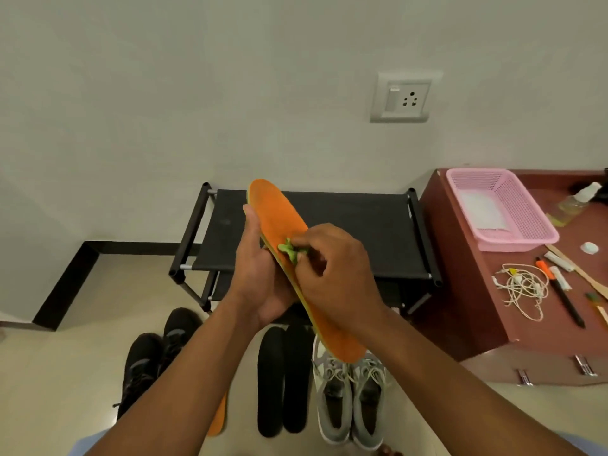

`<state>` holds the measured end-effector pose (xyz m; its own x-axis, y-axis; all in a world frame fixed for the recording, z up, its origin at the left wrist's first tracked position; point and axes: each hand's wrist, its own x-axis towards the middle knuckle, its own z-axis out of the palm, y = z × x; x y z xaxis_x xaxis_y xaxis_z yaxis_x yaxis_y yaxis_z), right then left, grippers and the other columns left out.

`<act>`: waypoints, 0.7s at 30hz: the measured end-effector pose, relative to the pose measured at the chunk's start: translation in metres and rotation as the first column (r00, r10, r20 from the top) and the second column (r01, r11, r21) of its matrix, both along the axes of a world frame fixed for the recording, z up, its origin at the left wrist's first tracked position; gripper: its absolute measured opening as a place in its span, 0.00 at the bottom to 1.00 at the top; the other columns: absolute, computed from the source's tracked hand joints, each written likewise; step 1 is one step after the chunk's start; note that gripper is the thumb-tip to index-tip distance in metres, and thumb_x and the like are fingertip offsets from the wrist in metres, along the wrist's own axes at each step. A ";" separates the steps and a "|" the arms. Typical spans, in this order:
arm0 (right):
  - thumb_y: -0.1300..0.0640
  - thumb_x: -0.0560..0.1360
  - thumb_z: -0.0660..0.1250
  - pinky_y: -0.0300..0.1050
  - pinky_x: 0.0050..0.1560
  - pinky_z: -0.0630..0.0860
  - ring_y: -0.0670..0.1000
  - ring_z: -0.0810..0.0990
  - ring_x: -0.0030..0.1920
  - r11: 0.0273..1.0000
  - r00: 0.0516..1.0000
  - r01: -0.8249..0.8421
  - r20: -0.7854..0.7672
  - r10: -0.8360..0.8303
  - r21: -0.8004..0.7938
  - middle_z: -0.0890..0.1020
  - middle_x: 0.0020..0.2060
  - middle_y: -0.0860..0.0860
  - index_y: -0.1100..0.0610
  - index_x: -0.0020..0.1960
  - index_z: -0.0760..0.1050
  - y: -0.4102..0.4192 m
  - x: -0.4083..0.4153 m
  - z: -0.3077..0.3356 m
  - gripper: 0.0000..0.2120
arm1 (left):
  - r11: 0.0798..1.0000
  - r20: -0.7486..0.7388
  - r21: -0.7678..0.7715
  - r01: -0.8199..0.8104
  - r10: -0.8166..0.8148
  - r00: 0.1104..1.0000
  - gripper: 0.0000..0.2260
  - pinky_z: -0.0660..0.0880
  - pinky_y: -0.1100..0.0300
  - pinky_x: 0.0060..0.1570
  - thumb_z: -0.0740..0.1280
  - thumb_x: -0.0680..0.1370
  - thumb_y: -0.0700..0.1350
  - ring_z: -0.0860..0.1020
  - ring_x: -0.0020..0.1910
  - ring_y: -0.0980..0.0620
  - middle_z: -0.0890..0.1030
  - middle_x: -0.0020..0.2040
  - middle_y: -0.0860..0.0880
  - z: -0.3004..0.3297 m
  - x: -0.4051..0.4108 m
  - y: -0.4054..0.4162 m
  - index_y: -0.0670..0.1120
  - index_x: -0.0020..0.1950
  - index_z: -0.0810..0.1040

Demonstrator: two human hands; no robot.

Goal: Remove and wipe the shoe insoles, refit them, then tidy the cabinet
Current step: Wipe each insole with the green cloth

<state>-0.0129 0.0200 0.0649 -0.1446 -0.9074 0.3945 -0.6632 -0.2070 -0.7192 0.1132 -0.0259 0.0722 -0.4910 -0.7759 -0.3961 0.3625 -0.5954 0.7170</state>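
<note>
Two bare hands at frame centre, above the floor and in front of a low black fabric-topped shoe rack (345,225). Left hand (263,274) curled round the near edge of a long orange foam insole (279,218), thumb up along its side, palm under it; insole held tilted, toe end toward the wall, heel end down over the shoes. Right hand (332,268) closed on a small bunched green cloth (291,250), fingertips pinching it and pressing it onto the orange face at mid-length. On the pale tiled floor (65,373), left to right: one pair of black lace-up trainers (154,357); a second orange insole (218,419), mostly hidden behind the left forearm; two flat black insoles (284,380) lying side by side, touching; one pair of grey-and-white lace-up trainers (348,396), partly under the held insole's heel. To the right, a reddish-brown wooden cabinet (467,291) with metal drawer handles on its front. On its top: a pink plastic mesh basket (513,192) holding a white sheet, a clear bottle with white cap (574,202), a tangled cream cord (524,287), a black pen (567,304), an orange-capped marker (544,268), a small white round lid (589,247). Behind the rack, a plain white wall with a white switch-and-socket plate (404,97).
</note>
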 end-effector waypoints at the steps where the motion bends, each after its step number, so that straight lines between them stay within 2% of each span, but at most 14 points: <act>1: 0.54 0.78 0.70 0.44 0.57 0.81 0.44 0.80 0.54 1.000 1.000 -0.021 -0.012 0.021 0.015 0.82 0.56 0.46 0.52 0.60 0.83 0.001 0.001 -0.001 0.12 | 1.000 0.011 -0.007 -0.007 0.007 1.000 0.46 0.79 0.42 0.60 0.47 0.74 0.79 0.82 0.64 0.39 0.82 0.65 0.39 0.000 0.001 -0.004 0.46 0.71 0.78; 3: 0.52 0.77 0.71 0.45 0.58 0.81 0.44 0.79 0.56 0.998 0.998 -0.046 -0.032 0.047 0.031 0.81 0.58 0.45 0.52 0.62 0.82 0.000 0.002 -0.006 0.14 | 1.000 0.023 -0.009 -0.016 0.016 1.000 0.45 0.77 0.40 0.63 0.47 0.74 0.79 0.81 0.64 0.39 0.82 0.66 0.40 -0.001 0.004 -0.009 0.47 0.71 0.78; 7: 0.53 0.78 0.73 0.46 0.56 0.82 0.44 0.81 0.55 0.999 0.999 -0.031 0.007 0.031 0.009 0.83 0.56 0.46 0.52 0.60 0.83 -0.003 0.007 -0.013 0.11 | 1.000 -0.040 -0.017 -0.020 0.019 0.999 0.42 0.68 0.37 0.72 0.48 0.78 0.75 0.76 0.71 0.38 0.78 0.71 0.40 -0.007 0.008 -0.016 0.46 0.77 0.71; 10: 0.55 0.78 0.73 0.42 0.56 0.81 0.44 0.81 0.54 1.000 0.999 -0.013 0.044 0.013 0.002 0.83 0.54 0.46 0.50 0.59 0.82 -0.003 0.015 -0.013 0.10 | 1.000 -0.059 -0.006 -0.015 0.014 0.998 0.39 0.63 0.35 0.76 0.48 0.80 0.74 0.74 0.73 0.37 0.76 0.73 0.41 -0.011 0.009 -0.018 0.47 0.77 0.70; 14: 0.58 0.77 0.73 0.35 0.55 0.79 0.42 0.80 0.50 0.999 0.999 -0.034 0.035 0.034 0.014 0.84 0.51 0.45 0.51 0.55 0.84 -0.004 0.020 -0.012 0.07 | 0.999 -0.043 0.033 0.039 -0.037 0.998 0.40 0.61 0.37 0.78 0.46 0.81 0.73 0.72 0.74 0.37 0.74 0.74 0.38 -0.012 0.016 -0.018 0.45 0.78 0.71; 18: 0.58 0.77 0.74 0.32 0.52 0.78 0.41 0.80 0.47 1.000 0.999 0.011 0.030 -0.012 0.024 0.84 0.47 0.44 0.51 0.51 0.85 -0.007 0.017 -0.010 0.04 | 0.993 0.007 0.038 0.114 -0.115 0.993 0.38 0.67 0.40 0.74 0.45 0.82 0.71 0.75 0.72 0.40 0.77 0.72 0.40 -0.013 0.015 -0.008 0.44 0.76 0.73; 21: 0.60 0.75 0.75 0.31 0.49 0.78 0.42 0.81 0.45 0.989 0.989 0.147 0.029 -0.146 -0.030 0.85 0.45 0.46 0.53 0.48 0.86 -0.018 -0.002 -0.005 0.04 | 0.983 0.077 0.030 0.181 -0.183 0.980 0.33 0.80 0.42 0.60 0.48 0.83 0.67 0.81 0.64 0.39 0.81 0.66 0.37 -0.010 0.007 0.004 0.46 0.73 0.76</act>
